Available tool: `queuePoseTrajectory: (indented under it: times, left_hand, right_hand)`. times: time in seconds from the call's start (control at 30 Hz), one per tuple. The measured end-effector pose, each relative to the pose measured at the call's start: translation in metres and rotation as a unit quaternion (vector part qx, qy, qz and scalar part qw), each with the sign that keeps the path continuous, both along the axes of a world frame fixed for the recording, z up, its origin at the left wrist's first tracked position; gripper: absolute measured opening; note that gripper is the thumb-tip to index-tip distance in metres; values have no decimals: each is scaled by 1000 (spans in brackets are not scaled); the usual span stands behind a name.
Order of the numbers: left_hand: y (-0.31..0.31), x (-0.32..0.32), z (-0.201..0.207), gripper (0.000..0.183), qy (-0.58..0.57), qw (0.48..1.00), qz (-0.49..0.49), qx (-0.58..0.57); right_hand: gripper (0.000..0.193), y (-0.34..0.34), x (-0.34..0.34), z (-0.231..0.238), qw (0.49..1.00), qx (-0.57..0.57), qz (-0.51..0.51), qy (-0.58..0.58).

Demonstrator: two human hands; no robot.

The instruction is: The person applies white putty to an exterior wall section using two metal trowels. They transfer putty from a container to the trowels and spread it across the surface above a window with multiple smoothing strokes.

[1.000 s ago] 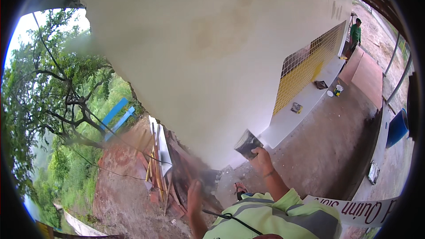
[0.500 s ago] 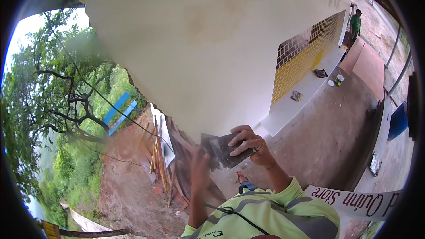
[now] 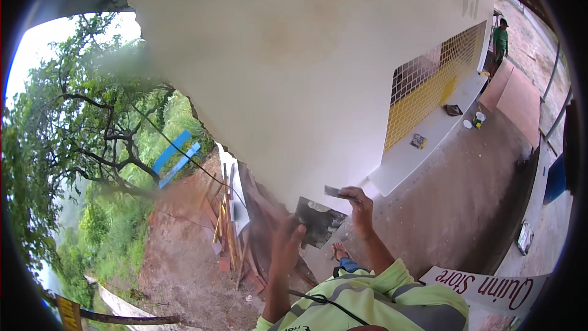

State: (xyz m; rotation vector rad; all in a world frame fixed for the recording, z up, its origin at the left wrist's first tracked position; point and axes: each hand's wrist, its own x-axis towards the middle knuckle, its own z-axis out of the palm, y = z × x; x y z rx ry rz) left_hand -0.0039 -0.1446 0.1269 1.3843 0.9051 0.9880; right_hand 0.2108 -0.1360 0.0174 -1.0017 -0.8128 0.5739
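In front of the pale wall (image 3: pixel 263 73), my left hand (image 3: pixel 286 245) is closed on the near left edge of a dark flat rectangular plate (image 3: pixel 317 219), its thumb showing at the side. Whitish, patchy smears of paste cover part of that plate. Held up to its right, my right hand (image 3: pixel 361 209) pinches a small dark flat scraper blade (image 3: pixel 334 192), which points left toward the wall. A narrow gap separates blade and plate. The fingers on the blade's far side are partly hidden.
Right of me, a white ledge (image 3: pixel 401 162) runs beneath a yellow-and-white mesh window (image 3: pixel 432 86). On it lie a crumpled packet (image 3: pixel 418 141) and a dark object (image 3: pixel 452 110). Open tubs (image 3: pixel 478 119) stand beyond. Planks (image 3: pixel 228 233) lean at left. A person in green (image 3: pixel 501 40) stands far right.
My right hand has lifted off the plate, carrying the scraper blade up and right. More of the plate's smeared face shows. The view has shifted slightly.
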Motion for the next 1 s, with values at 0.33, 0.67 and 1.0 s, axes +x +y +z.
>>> queuePoseTrajectory:
  times: [0.33, 0.67, 1.0]
  left_hand:
    - [0, -58, -87, 42, -18, 990, 136, -40]
    - [5, -19, -34, 35, 61, 988, 134, 50]
    - [-15, 20, -2, 31, -27, 998, 49, -2]
  right_hand:
    - [22, -67, 12, -58, 915, -119, 13, 384]
    - [10, -75, 35, 4, 976, -124, 20, 179]
    - [9, -115, 12, 69, 949, -84, 61, 299]
